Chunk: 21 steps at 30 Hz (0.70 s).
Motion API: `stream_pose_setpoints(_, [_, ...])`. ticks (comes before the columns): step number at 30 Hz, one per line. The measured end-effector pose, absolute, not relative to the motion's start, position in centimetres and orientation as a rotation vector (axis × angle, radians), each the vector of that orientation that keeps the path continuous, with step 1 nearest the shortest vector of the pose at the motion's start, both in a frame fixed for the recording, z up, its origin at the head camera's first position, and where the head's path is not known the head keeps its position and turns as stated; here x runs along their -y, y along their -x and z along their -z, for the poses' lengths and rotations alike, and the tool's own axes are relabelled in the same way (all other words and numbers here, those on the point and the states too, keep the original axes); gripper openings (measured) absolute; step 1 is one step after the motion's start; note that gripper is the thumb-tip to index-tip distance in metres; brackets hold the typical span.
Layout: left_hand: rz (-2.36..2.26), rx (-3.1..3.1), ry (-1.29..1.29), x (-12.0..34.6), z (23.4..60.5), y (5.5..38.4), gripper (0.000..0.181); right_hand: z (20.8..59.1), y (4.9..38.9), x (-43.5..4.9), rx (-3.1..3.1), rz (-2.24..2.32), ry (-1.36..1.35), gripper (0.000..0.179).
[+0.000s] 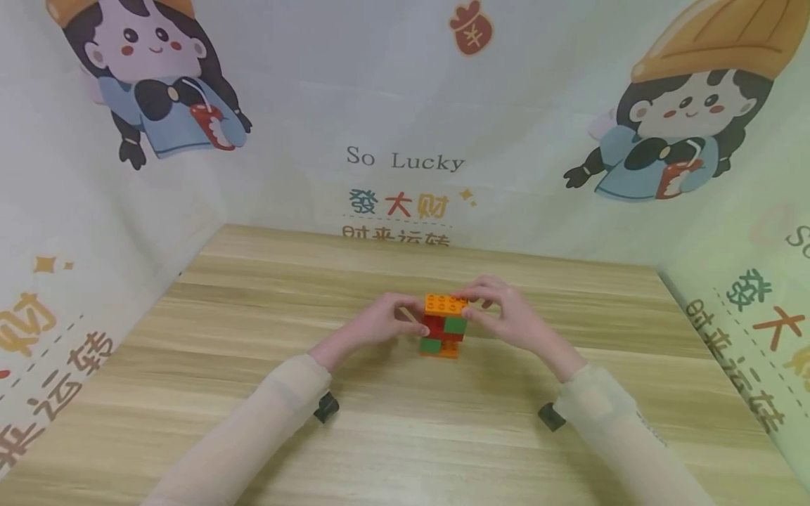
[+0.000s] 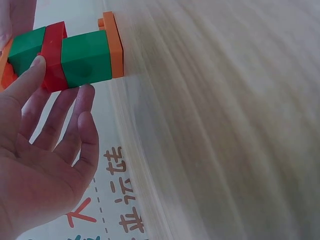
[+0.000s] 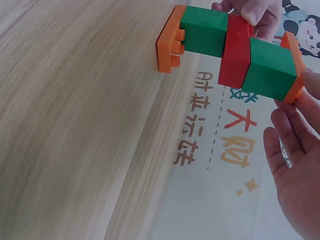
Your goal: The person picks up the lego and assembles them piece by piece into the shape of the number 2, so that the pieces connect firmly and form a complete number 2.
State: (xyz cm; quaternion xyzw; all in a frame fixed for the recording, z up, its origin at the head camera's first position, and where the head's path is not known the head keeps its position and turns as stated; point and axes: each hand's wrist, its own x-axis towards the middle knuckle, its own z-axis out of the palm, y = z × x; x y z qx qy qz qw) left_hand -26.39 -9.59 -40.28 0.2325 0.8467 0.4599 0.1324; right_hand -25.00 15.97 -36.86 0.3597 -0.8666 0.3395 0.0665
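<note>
A small tower of toy building bricks stands on the table between my hands. Its orange base brick (image 1: 451,349) carries a green block (image 2: 86,59), then a red brick (image 3: 235,51). A second green block (image 1: 455,325) sits higher up, offset to the right, under an orange top brick (image 1: 446,303) with studs. My left hand (image 1: 382,321) holds the tower from the left, thumb and fingers about the red brick. At the right end of the top brick, my right hand (image 1: 506,314) pinches that brick between thumb and fingers. In the right wrist view, studs show on the base beside the lower green block.
The wood-grain table (image 1: 405,450) extends around the tower on every side. Behind and beside it hangs a pale printed cloth (image 1: 297,190) with cartoon figures and lettering. Dark wrist devices (image 1: 552,417) show below both sleeves.
</note>
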Motion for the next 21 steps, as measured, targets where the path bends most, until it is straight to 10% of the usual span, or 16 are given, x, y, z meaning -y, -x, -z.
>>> stream_pose_setpoints(21, [-1.296, -2.533, -0.706, 9.4, 40.4, 27.7, 0.029, 38.1, 26.2, -16.1, 2.611, -0.905, -1.040, 0.059])
